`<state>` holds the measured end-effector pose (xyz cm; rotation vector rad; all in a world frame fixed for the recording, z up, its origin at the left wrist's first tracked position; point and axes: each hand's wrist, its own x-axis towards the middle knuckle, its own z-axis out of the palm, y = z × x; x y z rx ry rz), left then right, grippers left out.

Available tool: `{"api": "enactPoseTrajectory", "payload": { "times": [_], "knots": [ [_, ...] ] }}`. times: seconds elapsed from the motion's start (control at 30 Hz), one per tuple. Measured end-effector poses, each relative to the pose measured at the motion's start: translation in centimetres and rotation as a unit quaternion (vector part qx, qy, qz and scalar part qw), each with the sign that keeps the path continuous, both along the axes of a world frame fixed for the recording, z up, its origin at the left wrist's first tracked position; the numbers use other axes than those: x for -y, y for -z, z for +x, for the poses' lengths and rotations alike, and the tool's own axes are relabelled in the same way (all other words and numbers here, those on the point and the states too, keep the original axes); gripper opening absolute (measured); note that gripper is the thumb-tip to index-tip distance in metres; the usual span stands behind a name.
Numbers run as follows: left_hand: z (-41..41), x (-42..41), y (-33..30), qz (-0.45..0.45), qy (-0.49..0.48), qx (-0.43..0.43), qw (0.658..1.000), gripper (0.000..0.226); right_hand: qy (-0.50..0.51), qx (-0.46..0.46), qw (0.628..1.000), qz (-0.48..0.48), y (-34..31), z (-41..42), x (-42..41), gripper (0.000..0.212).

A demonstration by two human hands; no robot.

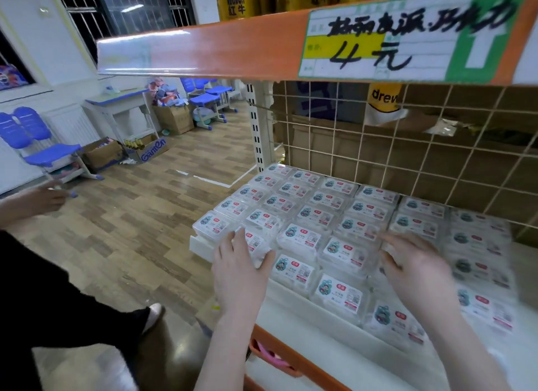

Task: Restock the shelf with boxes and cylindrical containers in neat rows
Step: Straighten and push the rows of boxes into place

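Observation:
Several clear plastic boxes with white labels [320, 213] lie in rows on the white shelf [294, 312]. My left hand [240, 267] holds a box [256, 243] at the front left of the rows, fingers on top and thumb against its right side. My right hand [413, 262] is blurred and lies over a box in the front right rows, fingers spread and slightly bent; whether it grips that box is unclear. Golden cans [234, 0] stand on the shelf above.
An orange shelf edge with a price tag [378, 41] hangs close overhead. A wire grid [407, 146] backs the shelf, with cardboard behind it. Another person's hand [49, 197] and dark-clothed leg [87, 312] are at left. Blue chairs [35, 140] and cardboard cartons [145, 152] stand on the wooden floor.

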<state>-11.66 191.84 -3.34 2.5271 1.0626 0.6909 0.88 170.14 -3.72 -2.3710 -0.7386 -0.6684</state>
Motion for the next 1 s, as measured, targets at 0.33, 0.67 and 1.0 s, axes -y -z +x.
{"api": "enactPoseTrajectory", "payload": {
  "times": [0.33, 0.67, 1.0],
  "knots": [
    [-2.4, 2.1, -0.8, 0.008, 0.176, 0.016, 0.984, 0.063, 0.229, 0.003, 0.973, 0.014, 1.7, -10.1, 6.2, 0.028],
    [-3.6, 11.8, -1.1, -0.002, 0.358, 0.011, 0.934, 0.06, 0.421, -0.022, 0.907, -0.001, 2.3, -20.8, 17.1, 0.029],
    [-4.2, 30.9, -3.0, -0.028, 0.491, 0.015, 0.871, 0.057, 0.542, 0.002, 0.84, 0.001, 0.9, -28.6, 33.0, 0.028]
  ]
}}
